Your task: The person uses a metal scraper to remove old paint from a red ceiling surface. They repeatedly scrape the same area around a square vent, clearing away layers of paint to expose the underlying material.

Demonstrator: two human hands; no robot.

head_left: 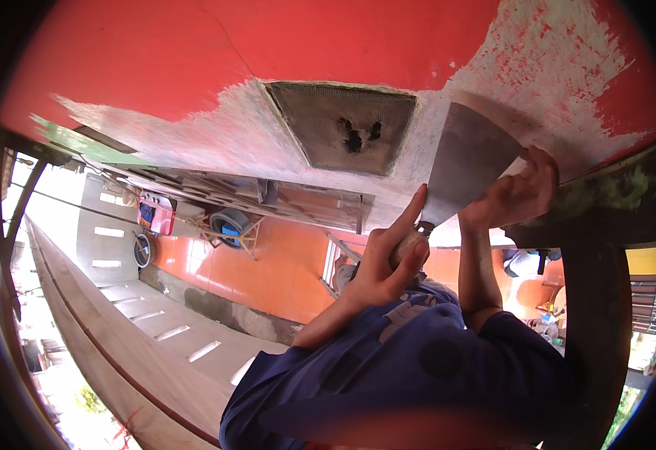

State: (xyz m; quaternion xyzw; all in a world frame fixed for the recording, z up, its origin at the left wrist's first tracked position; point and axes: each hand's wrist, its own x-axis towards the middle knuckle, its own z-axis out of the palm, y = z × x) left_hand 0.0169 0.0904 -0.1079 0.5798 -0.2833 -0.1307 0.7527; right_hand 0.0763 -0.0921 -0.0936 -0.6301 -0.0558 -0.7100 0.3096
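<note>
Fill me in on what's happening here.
A person is working at a red-painted wall with a wide-bladed scraper. The left hand grips its handle, while the right hand is at the blade's right side. The blade is up against or just in front of a whitish area where the red is missing; actual contact is hard to tell. To the blade's left is a dark mesh panel with ragged holes.
</note>
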